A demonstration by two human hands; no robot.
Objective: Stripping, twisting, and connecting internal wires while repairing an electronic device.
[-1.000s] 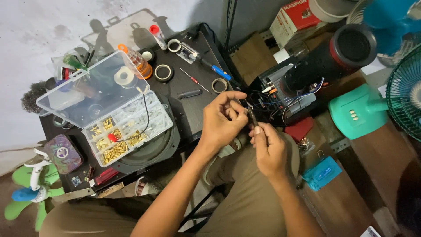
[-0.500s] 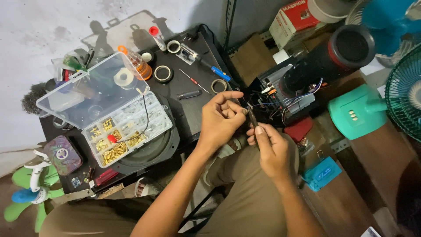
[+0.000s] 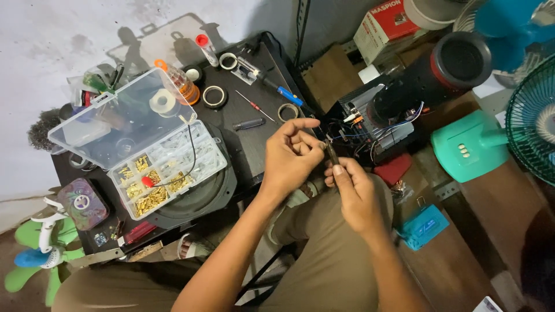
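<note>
two hands met over the person's lap, just in front of the black table (image 3: 254,153). the left hand (image 3: 292,156) had its fingers curled in tight, and its fingertips pinched at the top of a small dark tool (image 3: 332,151). the right hand (image 3: 355,193) sat just below the left one and held the bottom of that same tool between thumb and fingers, so the thin tool stood up between the two grips. what the tool was could not be told, it was too small.

thin wires (image 3: 370,136) ran from near the tool's tip to the open black speaker (image 3: 416,95), which lay just to the right of the table.

on the table, a clear parts box (image 3: 150,153) stood open near its left end, with little gold bits in its squares. a small red screwdriver (image 3: 257,108) and a blue-handled tool (image 3: 277,88) lay near the table's far right part, with tape rings (image 3: 215,96) close by them. a green fan base (image 3: 471,150) stood well to the right of the table, past the speaker. a red box (image 3: 384,23) was behind the speaker, far from the table.
</note>
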